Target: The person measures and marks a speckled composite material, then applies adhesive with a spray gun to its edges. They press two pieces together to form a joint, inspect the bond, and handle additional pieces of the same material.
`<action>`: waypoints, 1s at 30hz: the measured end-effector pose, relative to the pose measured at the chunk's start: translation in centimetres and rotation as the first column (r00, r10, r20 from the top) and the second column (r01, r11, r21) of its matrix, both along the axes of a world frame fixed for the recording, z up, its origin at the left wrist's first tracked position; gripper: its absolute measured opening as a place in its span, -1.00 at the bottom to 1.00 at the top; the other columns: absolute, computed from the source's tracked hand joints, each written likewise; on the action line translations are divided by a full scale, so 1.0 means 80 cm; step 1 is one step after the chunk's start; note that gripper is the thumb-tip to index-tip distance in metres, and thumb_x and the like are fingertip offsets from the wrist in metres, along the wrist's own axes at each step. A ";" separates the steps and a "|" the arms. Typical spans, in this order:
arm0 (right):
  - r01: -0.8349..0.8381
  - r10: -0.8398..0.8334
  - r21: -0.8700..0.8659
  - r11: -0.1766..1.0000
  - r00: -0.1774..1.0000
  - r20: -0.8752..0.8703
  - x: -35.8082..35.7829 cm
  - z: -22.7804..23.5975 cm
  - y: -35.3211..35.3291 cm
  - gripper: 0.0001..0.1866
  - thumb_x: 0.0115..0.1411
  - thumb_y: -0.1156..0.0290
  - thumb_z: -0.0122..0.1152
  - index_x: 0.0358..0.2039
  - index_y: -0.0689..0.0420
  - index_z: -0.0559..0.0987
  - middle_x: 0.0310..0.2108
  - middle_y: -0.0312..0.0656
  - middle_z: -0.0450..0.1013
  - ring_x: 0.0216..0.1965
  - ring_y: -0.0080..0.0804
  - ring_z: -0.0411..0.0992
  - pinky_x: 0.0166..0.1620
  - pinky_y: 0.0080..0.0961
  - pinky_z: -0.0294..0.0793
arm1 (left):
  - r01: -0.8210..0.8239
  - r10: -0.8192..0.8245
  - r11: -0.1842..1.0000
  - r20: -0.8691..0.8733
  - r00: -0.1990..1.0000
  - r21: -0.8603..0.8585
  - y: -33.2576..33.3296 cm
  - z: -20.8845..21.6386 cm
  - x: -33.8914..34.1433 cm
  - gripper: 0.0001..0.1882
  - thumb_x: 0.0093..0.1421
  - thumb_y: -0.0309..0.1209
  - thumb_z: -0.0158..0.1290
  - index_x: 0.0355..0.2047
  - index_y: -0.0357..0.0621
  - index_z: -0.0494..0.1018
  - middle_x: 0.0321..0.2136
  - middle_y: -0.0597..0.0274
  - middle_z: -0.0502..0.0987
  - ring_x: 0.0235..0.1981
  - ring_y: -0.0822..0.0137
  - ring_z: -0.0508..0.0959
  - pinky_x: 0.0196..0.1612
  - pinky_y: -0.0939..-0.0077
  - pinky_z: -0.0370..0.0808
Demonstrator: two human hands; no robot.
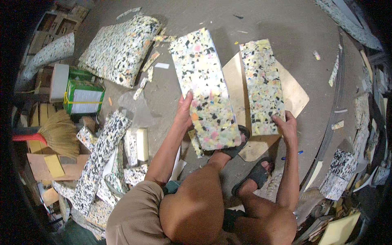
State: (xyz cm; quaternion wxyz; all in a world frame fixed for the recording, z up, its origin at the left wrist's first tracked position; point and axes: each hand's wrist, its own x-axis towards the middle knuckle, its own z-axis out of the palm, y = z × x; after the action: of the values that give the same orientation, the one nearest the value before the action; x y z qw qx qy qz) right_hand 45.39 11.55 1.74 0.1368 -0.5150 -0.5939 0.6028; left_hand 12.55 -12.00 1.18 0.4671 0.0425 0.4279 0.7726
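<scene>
In my left hand [185, 109] is a long rectangular slab of speckled foam [204, 81], pale with black, yellow and pink flecks. The thumb lies on its face at the left edge, and the other fingers are behind it. My right hand [287, 125] grips a second, narrower speckled foam slab [262, 81] by its lower right corner, thumb in front. The two slabs stand side by side with a gap between them. Behind them a tan flat board [295, 92] lies on the floor, partly covered by the slabs.
A large thick foam block [120, 47] lies at the far left, with foam scraps nearby. On the left are a green box [85, 96], a straw broom [61, 134] and piled foam strips [100, 163]. A blue pen [292, 155] lies by my right forearm; a dark hose [331, 122] runs along the right.
</scene>
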 end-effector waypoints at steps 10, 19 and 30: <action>0.092 -0.087 0.050 0.995 0.992 -0.094 0.069 -0.019 -0.055 -0.51 -0.05 0.47 0.47 -0.09 0.29 0.50 -0.23 -0.13 0.56 -0.20 -0.37 0.51 -0.06 -0.41 0.49 | 0.334 -0.368 0.925 -0.212 0.906 -0.180 0.000 0.050 -0.014 -0.36 0.08 -0.48 0.22 0.18 -0.17 0.28 0.02 0.21 0.51 -0.06 0.34 0.55 -0.05 0.37 0.52; 0.142 -0.141 -0.052 0.989 0.990 0.009 0.072 -0.019 -0.068 -0.27 -0.08 0.47 0.49 0.13 0.33 0.40 -0.11 -0.03 0.55 -0.15 -0.29 0.55 -0.08 -0.39 0.54 | 0.376 -0.428 0.897 -0.253 0.867 -0.230 0.015 0.078 -0.001 -0.47 0.05 -0.47 0.26 0.06 -0.14 0.41 -0.08 0.33 0.58 -0.13 0.42 0.56 -0.09 0.44 0.50; 0.052 -0.052 0.003 0.999 0.998 -0.022 0.069 -0.053 -0.076 -0.22 0.09 0.35 0.41 0.26 0.34 0.27 0.05 0.04 0.45 0.03 -0.26 0.45 0.09 -0.38 0.43 | 0.352 -0.462 0.857 -0.258 0.848 -0.377 0.021 0.080 -0.004 -0.37 0.10 -0.35 0.29 0.18 -0.15 0.34 -0.03 0.25 0.56 -0.05 0.41 0.55 -0.09 0.49 0.54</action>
State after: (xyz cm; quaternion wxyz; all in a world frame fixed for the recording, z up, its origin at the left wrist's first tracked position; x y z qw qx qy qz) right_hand 50.90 5.47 -2.49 0.1598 -0.5232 -0.5799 0.6036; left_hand 12.19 -10.30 7.57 0.5417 0.1907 0.6005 0.5564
